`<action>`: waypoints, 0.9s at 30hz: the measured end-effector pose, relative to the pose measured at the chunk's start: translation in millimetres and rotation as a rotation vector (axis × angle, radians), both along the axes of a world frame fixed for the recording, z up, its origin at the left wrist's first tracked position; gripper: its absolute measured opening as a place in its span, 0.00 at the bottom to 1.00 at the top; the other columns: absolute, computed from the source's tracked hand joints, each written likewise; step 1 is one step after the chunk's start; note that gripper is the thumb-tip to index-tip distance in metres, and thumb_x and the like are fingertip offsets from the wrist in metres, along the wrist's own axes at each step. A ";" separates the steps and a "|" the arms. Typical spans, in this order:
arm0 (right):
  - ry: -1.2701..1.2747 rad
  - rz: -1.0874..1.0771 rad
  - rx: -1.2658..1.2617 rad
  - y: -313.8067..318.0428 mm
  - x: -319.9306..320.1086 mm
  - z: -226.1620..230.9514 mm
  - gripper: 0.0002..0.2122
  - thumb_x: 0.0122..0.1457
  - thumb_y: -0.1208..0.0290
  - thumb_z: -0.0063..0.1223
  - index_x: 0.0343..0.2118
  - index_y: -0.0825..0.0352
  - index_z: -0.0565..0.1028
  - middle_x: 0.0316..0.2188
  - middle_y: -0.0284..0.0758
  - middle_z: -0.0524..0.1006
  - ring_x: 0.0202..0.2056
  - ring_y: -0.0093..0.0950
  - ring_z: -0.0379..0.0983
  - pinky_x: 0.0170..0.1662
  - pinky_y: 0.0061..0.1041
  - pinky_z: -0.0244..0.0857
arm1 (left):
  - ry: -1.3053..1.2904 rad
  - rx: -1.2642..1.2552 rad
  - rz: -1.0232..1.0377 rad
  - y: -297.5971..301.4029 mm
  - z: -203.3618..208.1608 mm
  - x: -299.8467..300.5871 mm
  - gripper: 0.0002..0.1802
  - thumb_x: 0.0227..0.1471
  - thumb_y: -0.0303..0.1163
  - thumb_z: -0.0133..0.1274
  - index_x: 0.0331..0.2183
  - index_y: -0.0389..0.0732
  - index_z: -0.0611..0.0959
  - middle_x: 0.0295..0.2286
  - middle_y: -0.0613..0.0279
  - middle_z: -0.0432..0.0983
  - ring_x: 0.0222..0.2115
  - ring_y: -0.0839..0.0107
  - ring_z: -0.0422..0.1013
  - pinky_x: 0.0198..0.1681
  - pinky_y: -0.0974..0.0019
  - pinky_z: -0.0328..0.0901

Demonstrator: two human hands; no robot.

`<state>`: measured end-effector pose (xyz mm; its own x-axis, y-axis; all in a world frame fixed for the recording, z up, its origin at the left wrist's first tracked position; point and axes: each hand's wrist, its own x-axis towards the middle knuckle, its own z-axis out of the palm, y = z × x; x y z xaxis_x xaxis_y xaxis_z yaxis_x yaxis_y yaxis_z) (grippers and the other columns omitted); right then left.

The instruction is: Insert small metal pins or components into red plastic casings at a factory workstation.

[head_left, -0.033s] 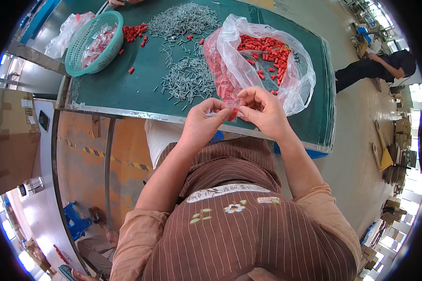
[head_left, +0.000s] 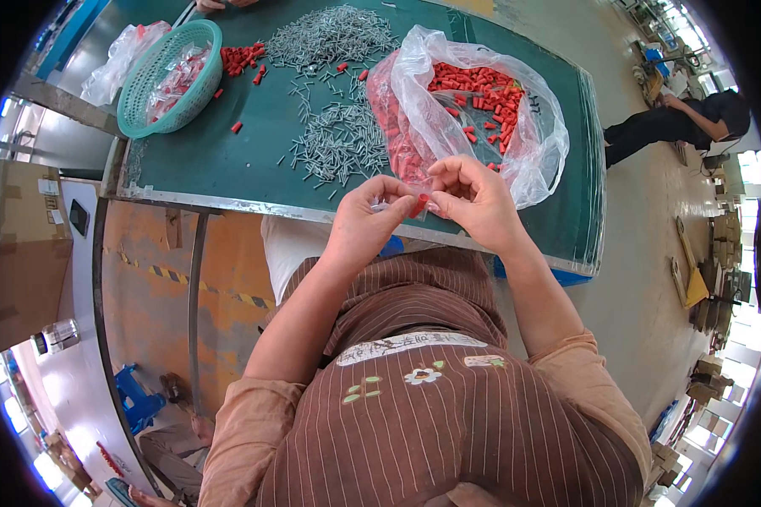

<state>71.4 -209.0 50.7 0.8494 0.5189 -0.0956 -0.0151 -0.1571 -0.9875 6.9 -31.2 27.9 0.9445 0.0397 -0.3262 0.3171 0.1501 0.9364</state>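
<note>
Over the table's near edge, my left hand (head_left: pixel 369 221) and my right hand (head_left: pixel 479 207) meet with fingertips pinched. Between them is a small red plastic plug (head_left: pixel 420 204), with a bit of clear film, apparently a small bag, around it. My left fingers close on the film beside the plug; my right thumb and forefinger pinch at its other side, their exact grip partly hidden. Just beyond lies a big clear plastic bag (head_left: pixel 427 80), open and full of red plugs (head_left: pixel 490 95). Left of it are loose grey metal screws (head_left: pixel 340 139) in a pile.
A larger screw pile (head_left: pixel 334 35) lies farther back, beside a small heap of red plugs (head_left: pixel 242 59). A green basket (head_left: pixel 131 106) at left holds small clear bags with red pieces. Another person's hands (head_left: pixel 220 4) show at the far edge; someone in dark clothes (head_left: pixel 681 122) is off right.
The red plug has tilted slightly between my fingertips. Both hands stay nearly in place.
</note>
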 end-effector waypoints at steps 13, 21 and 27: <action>-0.346 0.069 -0.175 4.9 10.8 1.0 0.11 0.55 0.78 0.55 0.42 0.67 0.73 0.33 0.31 0.77 0.36 0.17 0.72 0.38 0.21 0.68 | -0.102 0.106 0.120 5.1 -4.6 12.8 0.05 0.50 0.27 0.58 0.27 0.37 0.80 0.22 0.68 0.72 0.15 0.84 0.62 0.15 0.79 0.55; -0.279 0.068 -0.142 -3.2 -11.0 14.6 0.13 0.54 0.80 0.54 0.43 0.68 0.72 0.32 0.33 0.77 0.35 0.21 0.74 0.38 0.24 0.69 | -0.137 0.000 0.052 -6.8 -2.0 -2.9 0.02 0.51 0.24 0.57 0.31 0.37 0.81 0.22 0.74 0.71 0.18 0.88 0.61 0.19 0.81 0.54; -0.316 0.063 -0.075 1.1 -2.6 8.5 0.11 0.54 0.80 0.53 0.41 0.69 0.72 0.30 0.33 0.76 0.31 0.22 0.74 0.36 0.24 0.69 | -0.125 0.064 0.038 -11.1 4.1 5.7 0.04 0.51 0.27 0.58 0.31 0.38 0.81 0.21 0.72 0.71 0.16 0.86 0.64 0.14 0.79 0.60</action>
